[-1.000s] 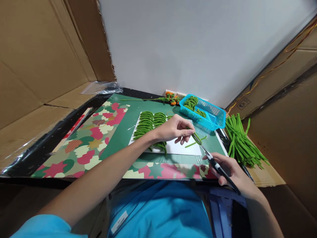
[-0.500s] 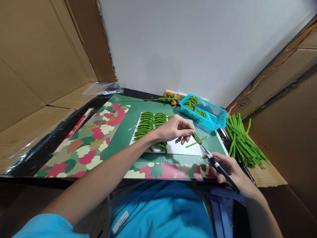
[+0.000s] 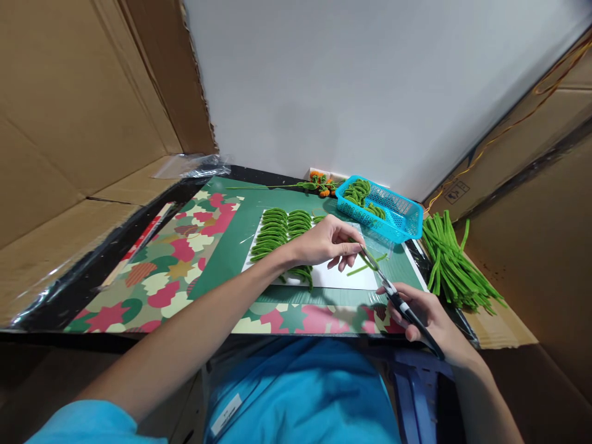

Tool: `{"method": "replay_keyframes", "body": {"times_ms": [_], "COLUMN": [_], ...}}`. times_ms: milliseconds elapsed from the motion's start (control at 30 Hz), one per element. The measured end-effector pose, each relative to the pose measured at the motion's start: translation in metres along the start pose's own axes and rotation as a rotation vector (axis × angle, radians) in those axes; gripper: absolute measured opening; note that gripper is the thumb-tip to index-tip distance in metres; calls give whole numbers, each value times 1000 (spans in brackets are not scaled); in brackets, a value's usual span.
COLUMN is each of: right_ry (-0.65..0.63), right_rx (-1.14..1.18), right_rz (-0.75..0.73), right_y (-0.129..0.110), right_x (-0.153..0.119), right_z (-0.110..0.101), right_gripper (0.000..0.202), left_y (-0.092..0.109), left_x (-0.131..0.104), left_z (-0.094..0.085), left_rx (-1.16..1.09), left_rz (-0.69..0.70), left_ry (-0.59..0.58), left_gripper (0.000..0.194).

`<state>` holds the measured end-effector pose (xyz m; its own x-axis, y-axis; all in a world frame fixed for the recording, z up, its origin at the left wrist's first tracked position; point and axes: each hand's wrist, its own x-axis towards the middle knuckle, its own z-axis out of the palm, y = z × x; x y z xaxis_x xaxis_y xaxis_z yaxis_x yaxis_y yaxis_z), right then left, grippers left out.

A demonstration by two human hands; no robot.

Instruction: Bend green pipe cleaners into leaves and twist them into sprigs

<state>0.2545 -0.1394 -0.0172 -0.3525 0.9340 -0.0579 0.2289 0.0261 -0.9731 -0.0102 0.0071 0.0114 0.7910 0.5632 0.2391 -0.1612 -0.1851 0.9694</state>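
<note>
Over the right part of a white sheet (image 3: 340, 279), my left hand (image 3: 330, 242) pinches a short green fuzzy stem (image 3: 370, 259) between thumb and fingers. My right hand (image 3: 428, 314) grips scissors (image 3: 407, 313) with dark handles, their blades reaching up-left to the stem by my left fingertips. Whether the blades touch it is too small to tell. Another cut green piece (image 3: 357, 270) lies on the sheet beneath. Two columns of curved green pieces (image 3: 272, 229) lie on the sheet's left, partly hidden by my left forearm.
A blue basket (image 3: 402, 216) holding green pieces stands at the back right. Beside it lies a stem with orange flowers (image 3: 322, 183). A pile of long green stems (image 3: 451, 265) rests at the right edge. Cardboard walls (image 3: 531, 203) flank the table, with patterned paper (image 3: 157, 277) at left.
My right hand and the scissors have shifted very slightly left. My left hand has barely moved and keeps its pinch on the stem.
</note>
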Motion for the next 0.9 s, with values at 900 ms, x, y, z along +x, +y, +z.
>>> {"method": "replay_keyframes", "body": {"times_ms": [900], "right_ry": [79], "right_rx": [157], "right_rz": [-142], "right_y": [25], "right_x": [13], "right_z": [4], "right_gripper": [84], "left_y": [2], "left_x": [-1], "left_z": [2], "left_rx": [34], "left_rz": [-12], "left_ry": [-36], "left_gripper": [25]}}
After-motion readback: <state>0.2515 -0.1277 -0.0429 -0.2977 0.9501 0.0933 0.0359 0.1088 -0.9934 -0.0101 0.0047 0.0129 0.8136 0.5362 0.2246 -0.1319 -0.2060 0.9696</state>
